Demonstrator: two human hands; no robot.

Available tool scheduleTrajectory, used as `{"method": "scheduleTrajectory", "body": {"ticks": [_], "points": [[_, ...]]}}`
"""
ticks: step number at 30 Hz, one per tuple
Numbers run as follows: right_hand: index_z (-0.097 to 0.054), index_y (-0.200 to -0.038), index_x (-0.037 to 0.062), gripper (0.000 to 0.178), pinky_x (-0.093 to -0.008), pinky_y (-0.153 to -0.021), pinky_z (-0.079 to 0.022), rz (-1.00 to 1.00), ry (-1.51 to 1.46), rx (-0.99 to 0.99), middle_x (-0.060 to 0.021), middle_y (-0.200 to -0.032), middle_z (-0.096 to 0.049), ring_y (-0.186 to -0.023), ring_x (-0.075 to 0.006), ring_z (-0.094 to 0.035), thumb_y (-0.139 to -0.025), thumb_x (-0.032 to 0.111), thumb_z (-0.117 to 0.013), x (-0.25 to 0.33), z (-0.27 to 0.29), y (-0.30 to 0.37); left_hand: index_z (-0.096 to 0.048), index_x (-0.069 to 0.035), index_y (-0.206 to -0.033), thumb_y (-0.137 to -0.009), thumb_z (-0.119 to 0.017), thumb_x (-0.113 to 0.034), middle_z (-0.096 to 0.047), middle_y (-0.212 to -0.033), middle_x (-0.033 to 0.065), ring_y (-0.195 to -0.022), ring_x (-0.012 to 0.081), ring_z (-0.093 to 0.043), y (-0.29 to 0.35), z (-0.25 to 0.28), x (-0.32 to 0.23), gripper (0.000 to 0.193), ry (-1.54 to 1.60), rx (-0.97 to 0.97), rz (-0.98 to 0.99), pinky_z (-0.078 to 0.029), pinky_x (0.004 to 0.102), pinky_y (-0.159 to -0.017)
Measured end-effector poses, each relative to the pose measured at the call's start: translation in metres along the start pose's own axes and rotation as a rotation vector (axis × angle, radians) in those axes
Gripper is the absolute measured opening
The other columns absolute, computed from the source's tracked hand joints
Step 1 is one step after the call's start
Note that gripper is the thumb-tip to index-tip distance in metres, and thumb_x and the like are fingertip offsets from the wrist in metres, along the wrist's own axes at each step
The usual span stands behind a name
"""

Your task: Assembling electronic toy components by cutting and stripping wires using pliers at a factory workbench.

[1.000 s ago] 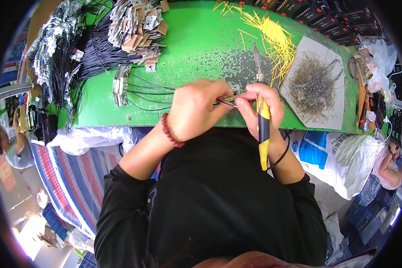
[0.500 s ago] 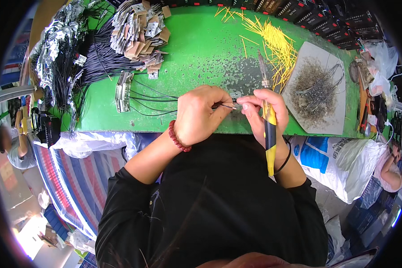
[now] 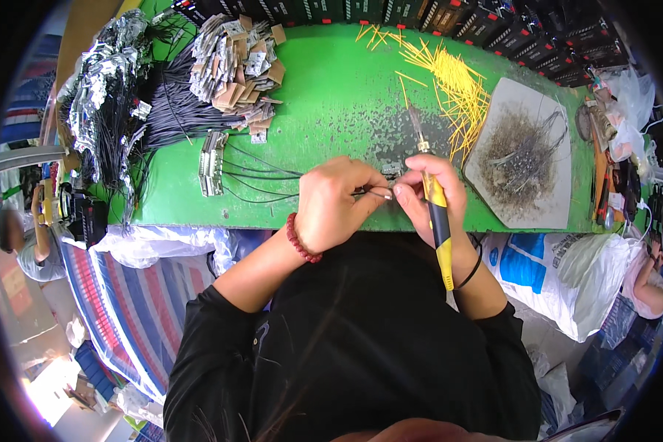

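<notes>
Dark boxes with red marks (image 3: pixel 368 10) line the far edge of a green table (image 3: pixel 328 81), its paint worn to grey patches near the middle. A heap of thin yellow sticks (image 3: pixel 460 81) spreads at far right, beside a pale grey slab (image 3: pixel 549 214) covered with dark crumbs and loose wire. At left, a tangled bundle of black cables with silvery ends (image 3: pixel 107 96) lies next to a pile of flat silver-and-brown pieces (image 3: pixel 232 66). Below the near edge, a white sack with a blue patch (image 3: pixel 567 276) bulges at right.

Thin black wires (image 3: pixel 261 175) run across the table from a ribbed silvery block (image 3: pixel 212 163) into the left hand (image 3: pixel 334 195), whose fingers pinch them; a pale-tipped end pokes out just beside the right fingertips. The right hand (image 3: pixel 440 193) grips a yellow-and-black soldering iron (image 3: pixel 440 221), its metal tip pointing away from the body toward the worn patch, short of the yellow heap. Whether the right thumb and forefinger also pinch something small cannot be told.

Both forearms angle inward, the left knuckles up beneath a red beaded bracelet (image 3: pixel 302 239), the hands nearly meeting above the table's near edge.
</notes>
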State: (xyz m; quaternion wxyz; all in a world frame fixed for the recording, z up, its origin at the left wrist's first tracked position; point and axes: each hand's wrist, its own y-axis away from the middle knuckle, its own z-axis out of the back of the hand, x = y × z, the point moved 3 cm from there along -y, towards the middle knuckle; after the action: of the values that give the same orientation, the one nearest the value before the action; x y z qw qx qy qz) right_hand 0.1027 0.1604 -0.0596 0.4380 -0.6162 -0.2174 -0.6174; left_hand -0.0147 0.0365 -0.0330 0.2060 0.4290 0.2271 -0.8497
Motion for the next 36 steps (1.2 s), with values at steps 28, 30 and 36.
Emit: {"method": "scheduleTrajectory", "body": {"ticks": [28, 30, 36], "points": [[-0.065, -0.110, 0.0165, 0.040, -0.0347, -0.056, -0.038, 0.405, 0.798, 0.171, 0.0001, -0.066, -0.050, -0.064, -0.0202, -0.051, -0.070, 0.012, -0.071, -0.002, 0.009, -0.014, -0.062, -0.008, -0.078, -0.073, -0.071, -0.005, -0.063, -0.075, 0.0063, -0.072, 0.0277, -0.061, -0.001, -0.017, 0.005, 0.011, -0.129, -0.022, -0.134, -0.050, 0.0377, -0.062], [-0.065, -0.111, 0.0163, 0.042, -0.0350, -0.056, -0.039, 0.357, 0.774, 0.133, -0.0003, -0.066, -0.050, -0.064, -0.0207, -0.051, -0.070, 0.010, -0.072, -0.001, 0.007, -0.008, -0.063, -0.005, -0.081, -0.075, -0.071, -0.003, -0.065, -0.079, 0.0071, -0.076, 0.0275, -0.063, -0.004, -0.024, 0.008, 0.010, -0.159, 0.023, -0.128, -0.051, 0.0364, -0.066], [-0.064, -0.115, 0.0126, 0.045, -0.0352, -0.062, -0.043, 0.171, 0.545, 0.134, -0.0044, -0.075, -0.059, -0.070, -0.0236, -0.054, -0.072, 0.004, -0.072, -0.004, 0.024, -0.006, -0.062, -0.005, -0.081, -0.075, -0.071, -0.002, -0.066, -0.084, 0.0067, -0.080, 0.0279, -0.063, -0.008, -0.033, 0.016, 0.011, -0.169, 0.046, -0.131, -0.052, 0.0370, -0.068]]}}
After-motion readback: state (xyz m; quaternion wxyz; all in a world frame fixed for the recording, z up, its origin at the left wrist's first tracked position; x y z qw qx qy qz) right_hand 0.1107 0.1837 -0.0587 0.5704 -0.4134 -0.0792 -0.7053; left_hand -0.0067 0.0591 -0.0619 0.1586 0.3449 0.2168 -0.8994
